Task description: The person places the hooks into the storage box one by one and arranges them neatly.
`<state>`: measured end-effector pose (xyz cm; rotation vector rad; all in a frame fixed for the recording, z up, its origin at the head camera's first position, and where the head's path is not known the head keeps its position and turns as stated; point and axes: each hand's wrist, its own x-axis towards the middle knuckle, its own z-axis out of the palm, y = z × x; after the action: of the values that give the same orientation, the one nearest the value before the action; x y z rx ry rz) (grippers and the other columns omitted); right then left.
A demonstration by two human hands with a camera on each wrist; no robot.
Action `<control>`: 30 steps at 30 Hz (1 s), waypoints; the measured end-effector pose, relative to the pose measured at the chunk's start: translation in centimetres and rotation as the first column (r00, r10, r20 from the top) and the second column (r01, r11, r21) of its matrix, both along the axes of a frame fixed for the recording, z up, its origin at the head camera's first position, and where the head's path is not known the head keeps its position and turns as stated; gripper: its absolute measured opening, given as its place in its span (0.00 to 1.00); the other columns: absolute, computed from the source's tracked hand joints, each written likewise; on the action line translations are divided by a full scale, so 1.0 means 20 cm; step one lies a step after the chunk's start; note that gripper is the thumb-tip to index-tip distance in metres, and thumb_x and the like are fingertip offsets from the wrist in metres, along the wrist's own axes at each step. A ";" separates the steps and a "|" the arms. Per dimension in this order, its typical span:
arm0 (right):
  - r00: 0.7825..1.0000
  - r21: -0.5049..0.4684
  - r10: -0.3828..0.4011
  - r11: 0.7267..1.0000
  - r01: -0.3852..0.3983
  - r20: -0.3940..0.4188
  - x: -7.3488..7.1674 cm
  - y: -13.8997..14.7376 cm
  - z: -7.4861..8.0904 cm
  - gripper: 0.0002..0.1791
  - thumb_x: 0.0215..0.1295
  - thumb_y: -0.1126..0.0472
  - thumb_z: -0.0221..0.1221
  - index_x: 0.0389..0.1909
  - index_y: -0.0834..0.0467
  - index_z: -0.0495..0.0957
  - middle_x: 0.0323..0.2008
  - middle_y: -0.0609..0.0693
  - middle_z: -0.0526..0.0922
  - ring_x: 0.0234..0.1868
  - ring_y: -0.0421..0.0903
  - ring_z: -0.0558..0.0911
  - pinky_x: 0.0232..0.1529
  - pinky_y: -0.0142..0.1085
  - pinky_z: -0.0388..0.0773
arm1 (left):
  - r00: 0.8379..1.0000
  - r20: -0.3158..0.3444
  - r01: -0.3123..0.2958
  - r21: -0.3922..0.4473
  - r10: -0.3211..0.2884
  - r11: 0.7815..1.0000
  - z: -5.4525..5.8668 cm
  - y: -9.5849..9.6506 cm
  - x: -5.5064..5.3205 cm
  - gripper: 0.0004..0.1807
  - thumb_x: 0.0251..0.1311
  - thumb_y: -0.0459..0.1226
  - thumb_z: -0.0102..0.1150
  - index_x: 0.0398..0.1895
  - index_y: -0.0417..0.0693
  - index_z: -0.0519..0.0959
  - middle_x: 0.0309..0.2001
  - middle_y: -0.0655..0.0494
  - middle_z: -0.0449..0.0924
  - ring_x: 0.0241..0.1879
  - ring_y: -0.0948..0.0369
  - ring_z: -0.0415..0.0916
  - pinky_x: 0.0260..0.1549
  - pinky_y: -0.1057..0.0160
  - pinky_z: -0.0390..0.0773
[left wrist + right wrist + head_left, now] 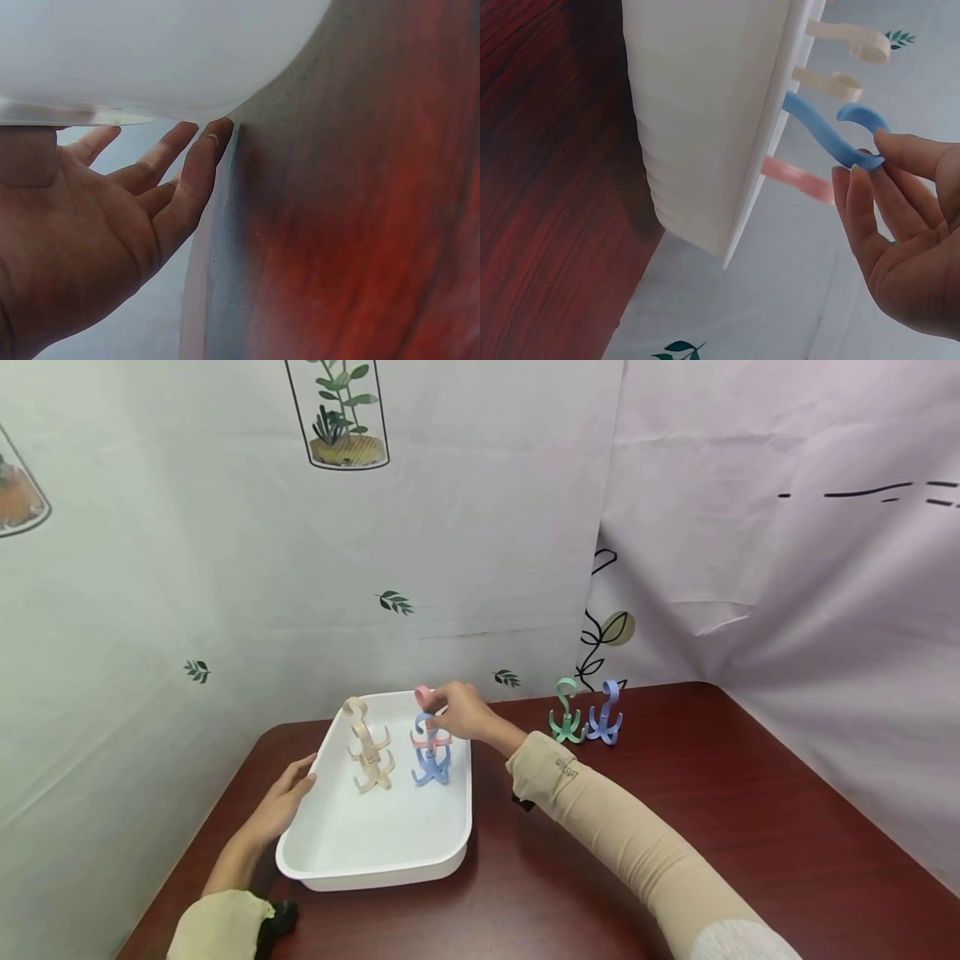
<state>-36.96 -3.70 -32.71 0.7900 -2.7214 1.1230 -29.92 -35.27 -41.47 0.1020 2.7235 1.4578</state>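
Note:
My right hand (463, 712) pinches the curved top of a blue multi-prong hanging hook (821, 129) between thumb and fingers. The hook's prongs (431, 770) are over the floor of a white tray (375, 878). Just behind it stands a pink hook (423, 697), partly covered by the blue one and my hand. Two beige hooks (373, 770) stand one behind the other on the tray's left side. My left hand (279, 803) is at the tray's left edge, its fingers loosely extended against the outer wall (172, 67).
On the dark red table (570, 860), right of the tray, stand a green hook (567, 728) and a periwinkle-blue hook (604, 728) side by side. A patterned white cloth (480, 543) hangs right behind the table's far edge.

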 end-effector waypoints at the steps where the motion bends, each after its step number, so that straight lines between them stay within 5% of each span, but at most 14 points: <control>1: 1.000 -0.001 0.002 1.000 -0.002 0.003 0.00 0.00 0.00 0.11 0.58 0.67 0.70 0.42 0.59 0.87 0.41 0.47 0.88 0.47 0.44 0.83 0.48 0.33 0.78 | 1.000 0.001 -0.002 0.000 0.002 1.000 0.00 0.00 0.00 0.32 0.80 0.44 0.33 0.78 0.36 0.43 0.65 0.22 0.59 0.56 0.34 0.73 0.45 0.47 0.82; 10: 0.999 -0.002 0.048 0.999 -0.048 0.011 -0.01 0.02 -0.02 0.11 0.58 0.64 0.71 0.42 0.60 0.87 0.39 0.49 0.88 0.44 0.42 0.84 0.40 0.29 0.80 | 1.000 0.010 -0.011 -0.001 0.011 1.000 -0.02 -0.01 0.02 0.32 0.80 0.45 0.32 0.78 0.37 0.43 0.66 0.23 0.59 0.57 0.34 0.72 0.44 0.47 0.83; 18: 0.998 -0.024 0.062 0.998 -0.062 0.009 0.00 0.14 0.04 0.15 0.62 0.66 0.67 0.49 0.65 0.83 0.46 0.56 0.86 0.46 0.50 0.86 0.43 0.33 0.83 | 1.000 -0.003 -0.007 -0.002 0.007 1.000 -0.01 -0.01 0.00 0.32 0.80 0.45 0.32 0.78 0.37 0.42 0.67 0.23 0.58 0.58 0.33 0.72 0.45 0.47 0.82; 27: 0.978 -0.009 -0.171 0.985 0.171 -0.118 -0.06 0.46 0.13 0.17 0.65 0.63 0.64 0.53 0.65 0.81 0.52 0.60 0.83 0.52 0.54 0.82 0.50 0.43 0.80 | 1.000 -0.009 -0.004 -0.003 0.004 1.000 -0.01 -0.01 -0.01 0.32 0.80 0.44 0.32 0.78 0.36 0.43 0.67 0.23 0.57 0.58 0.33 0.71 0.46 0.47 0.82; 30: 0.955 0.035 -0.272 0.960 0.278 -0.114 -0.08 0.60 0.14 0.20 0.67 0.63 0.61 0.58 0.65 0.78 0.57 0.61 0.79 0.41 0.52 0.82 0.43 0.43 0.80 | 1.000 -0.006 0.001 -0.005 -0.001 1.000 -0.01 0.00 -0.01 0.32 0.80 0.44 0.32 0.78 0.36 0.43 0.67 0.23 0.58 0.58 0.33 0.72 0.46 0.47 0.82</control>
<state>-38.54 8.29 -29.90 0.4423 -2.6718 0.9272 -30.03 -35.35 -41.67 0.1077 2.7316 1.4521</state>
